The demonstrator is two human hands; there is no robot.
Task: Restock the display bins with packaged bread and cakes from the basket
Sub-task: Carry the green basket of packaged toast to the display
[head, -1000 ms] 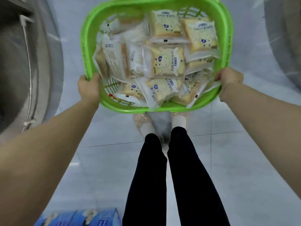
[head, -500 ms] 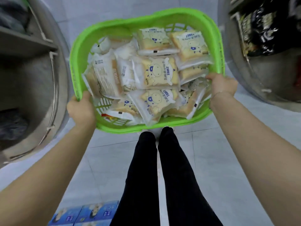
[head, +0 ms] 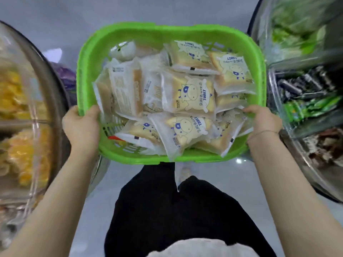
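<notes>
I carry a bright green plastic basket [head: 89, 71] in front of me, above the floor. It is filled with several clear packets of toast [head: 187, 93] printed with a cartoon cow and the word TOAST. My left hand [head: 81, 127] grips the basket's near left rim, thumb inside. At the near right rim my right hand [head: 263, 123] holds on, a thin bracelet at the wrist. Both arms reach forward from the bottom corners.
Clear display bins [head: 27, 117] with yellow packaged snacks curve along the left. On the right, more clear bins [head: 306, 93] hold green, black and brown packets. My black-trousered legs [head: 167, 210] stand on pale floor tiles in the aisle between them.
The view has risen and moved forward down the aisle. Stocked bins now flank the basket on both sides; the blue boxes on the floor have left the view. Both hands keep their grip.
</notes>
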